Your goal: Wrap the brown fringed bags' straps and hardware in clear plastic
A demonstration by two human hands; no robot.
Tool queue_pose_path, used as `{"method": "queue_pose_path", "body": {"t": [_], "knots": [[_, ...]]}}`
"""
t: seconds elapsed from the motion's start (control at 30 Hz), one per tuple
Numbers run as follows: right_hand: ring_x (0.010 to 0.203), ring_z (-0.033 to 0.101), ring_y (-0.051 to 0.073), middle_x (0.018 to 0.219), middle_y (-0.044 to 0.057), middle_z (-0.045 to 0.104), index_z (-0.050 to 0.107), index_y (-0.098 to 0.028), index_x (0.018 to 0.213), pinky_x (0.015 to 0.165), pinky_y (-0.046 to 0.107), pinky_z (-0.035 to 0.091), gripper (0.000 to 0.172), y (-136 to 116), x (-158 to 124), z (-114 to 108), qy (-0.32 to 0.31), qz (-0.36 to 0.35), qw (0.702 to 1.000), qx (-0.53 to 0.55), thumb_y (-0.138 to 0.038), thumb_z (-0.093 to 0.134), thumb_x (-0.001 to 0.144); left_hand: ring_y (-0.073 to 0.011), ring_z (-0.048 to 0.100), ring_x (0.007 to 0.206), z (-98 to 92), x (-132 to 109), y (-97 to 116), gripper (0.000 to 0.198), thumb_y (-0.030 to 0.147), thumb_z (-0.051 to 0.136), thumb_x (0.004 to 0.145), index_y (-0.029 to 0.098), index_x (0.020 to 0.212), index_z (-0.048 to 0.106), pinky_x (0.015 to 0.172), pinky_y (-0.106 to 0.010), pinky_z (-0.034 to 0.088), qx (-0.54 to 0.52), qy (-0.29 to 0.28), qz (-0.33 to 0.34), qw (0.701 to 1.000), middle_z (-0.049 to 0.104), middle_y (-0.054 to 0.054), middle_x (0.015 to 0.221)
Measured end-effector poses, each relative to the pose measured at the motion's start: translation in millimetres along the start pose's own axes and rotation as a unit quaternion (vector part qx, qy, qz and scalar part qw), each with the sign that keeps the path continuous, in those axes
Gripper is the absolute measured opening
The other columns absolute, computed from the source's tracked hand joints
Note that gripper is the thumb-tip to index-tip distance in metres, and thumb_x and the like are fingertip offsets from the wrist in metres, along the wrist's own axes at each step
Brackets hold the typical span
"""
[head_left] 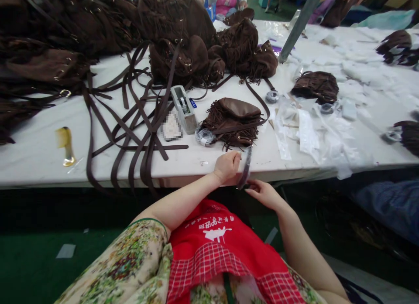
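My left hand is closed in a fist at the table's front edge, gripping what looks like clear plastic film around a short dark strap. The strap hangs down over the edge. Thumb and forefinger of my right hand pinch at its lower end, below the table top. Just beyond my hands lies a small brown fringed bag with a leather flap and its own strap. A coil wrapped in grey film rests against the bag's left side.
A grey tape dispenser stands left of the bag, near loose brown straps. Brown bags are heaped at back left. Clear plastic bags lie right. A yellow-handled tool is far left. A metal post rises behind; co-workers sit across.
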State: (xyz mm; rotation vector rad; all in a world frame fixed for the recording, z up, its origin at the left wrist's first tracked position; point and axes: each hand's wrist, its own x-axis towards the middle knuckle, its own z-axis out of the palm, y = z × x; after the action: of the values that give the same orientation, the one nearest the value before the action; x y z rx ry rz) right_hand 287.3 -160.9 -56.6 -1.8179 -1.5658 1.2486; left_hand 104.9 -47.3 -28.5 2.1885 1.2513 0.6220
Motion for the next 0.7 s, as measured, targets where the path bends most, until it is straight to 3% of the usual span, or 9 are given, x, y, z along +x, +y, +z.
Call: {"method": "queue_pose_path", "body": {"t": [0.07, 0.13, 0.23, 0.37, 0.47, 0.57, 0.63, 0.7], "knots": [[0.055, 0.057, 0.014, 0.069, 0.001, 0.067, 0.066, -0.015, 0.103, 0.051, 0.024, 0.044, 0.041, 6.2, 2.9, 16.6, -0.004, 0.015, 1.0, 0.023, -0.04, 0.071, 0.07, -0.0175, 0.062, 0.081, -7.2, -26.6, -2.6, 0.042, 0.037, 0.026, 0.097, 0.019, 0.082, 0.061, 0.076, -0.028, 0.043, -0.007, -0.076, 0.019, 0.997, 0.067, -0.006, 0.083], [0.059, 0.059, 0.015, 0.07, 0.002, 0.067, 0.067, -0.015, 0.097, 0.051, 0.023, 0.043, 0.037, 5.2, 10.3, 28.0, -0.001, 0.022, 0.998, 0.065, -0.043, 0.068, 0.073, -0.0183, 0.062, 0.078, -14.4, -52.4, -5.1, 0.041, 0.041, 0.032, 0.095, 0.02, 0.077, 0.061, 0.074, -0.028, 0.044, 0.005, -0.168, 0.032, 0.985, 0.067, -0.006, 0.08], [0.053, 0.055, 0.012, 0.064, 0.001, 0.064, 0.067, -0.016, 0.082, 0.046, 0.022, 0.041, 0.034, -9.6, 18.9, 37.3, -0.02, 0.038, 0.991, 0.131, -0.049, 0.064, 0.076, -0.0242, 0.064, 0.086, -20.1, -85.9, -8.6, 0.035, 0.052, 0.052, 0.084, 0.019, 0.09, 0.062, 0.077, -0.033, 0.046, 0.04, -0.237, 0.015, 0.971, 0.068, -0.009, 0.091], [0.038, 0.047, 0.007, 0.052, -0.002, 0.057, 0.06, -0.016, 0.072, 0.036, 0.018, 0.033, 0.041, -38.4, 20.8, 46.2, -0.052, 0.068, 0.967, 0.239, -0.056, 0.063, 0.074, -0.0315, 0.062, 0.097, -16.7, -113.2, -11.2, 0.076, 0.058, 0.072, 0.063, 0.014, 0.119, 0.047, 0.081, -0.039, 0.049, 0.029, -0.19, -0.072, 0.979, 0.063, -0.015, 0.109], [0.042, 0.054, 0.009, 0.058, 0.001, 0.063, 0.06, -0.016, 0.075, 0.036, 0.018, 0.036, 0.044, -53.5, 18.8, 48.2, -0.052, 0.076, 0.955, 0.282, -0.059, 0.064, 0.072, -0.0269, 0.065, 0.089, -17.9, -117.9, -12.8, 0.058, 0.046, 0.066, 0.075, 0.016, 0.119, 0.044, 0.076, -0.037, 0.05, -0.017, -0.14, -0.124, 0.982, 0.065, -0.011, 0.102], [0.042, 0.056, 0.012, 0.054, 0.004, 0.063, 0.061, -0.016, 0.071, 0.037, 0.02, 0.037, 0.048, -62.6, 10.3, 41.4, -0.026, 0.076, 0.971, 0.224, -0.063, 0.054, 0.078, -0.0218, 0.065, 0.084, -28.1, -114.0, -15.9, 0.035, 0.031, 0.056, 0.084, 0.018, 0.115, 0.046, 0.076, -0.034, 0.05, -0.07, -0.082, -0.117, 0.987, 0.066, -0.008, 0.097], [0.043, 0.056, 0.013, 0.053, 0.004, 0.062, 0.063, -0.017, 0.071, 0.04, 0.022, 0.041, 0.045, -68.6, 0.9, 35.4, 0.049, 0.023, 0.99, 0.13, -0.059, 0.053, 0.082, -0.0189, 0.065, 0.08, -36.4, -109.6, -17.5, 0.028, 0.028, 0.056, 0.083, 0.019, 0.109, 0.049, 0.073, -0.031, 0.05, -0.121, -0.064, -0.117, 0.984, 0.066, -0.005, 0.091], [0.051, 0.058, 0.014, 0.064, 0.004, 0.066, 0.067, -0.018, 0.089, 0.05, 0.025, 0.046, 0.033, -75.0, -8.0, 32.5, 0.111, -0.076, 0.991, 0.019, -0.049, 0.058, 0.082, -0.015, 0.063, 0.066, -43.4, -104.5, -16.4, 0.024, 0.03, 0.057, 0.082, 0.019, 0.103, 0.05, 0.063, -0.027, 0.05, -0.211, -0.082, -0.144, 0.963, 0.065, -0.002, 0.08]]}}
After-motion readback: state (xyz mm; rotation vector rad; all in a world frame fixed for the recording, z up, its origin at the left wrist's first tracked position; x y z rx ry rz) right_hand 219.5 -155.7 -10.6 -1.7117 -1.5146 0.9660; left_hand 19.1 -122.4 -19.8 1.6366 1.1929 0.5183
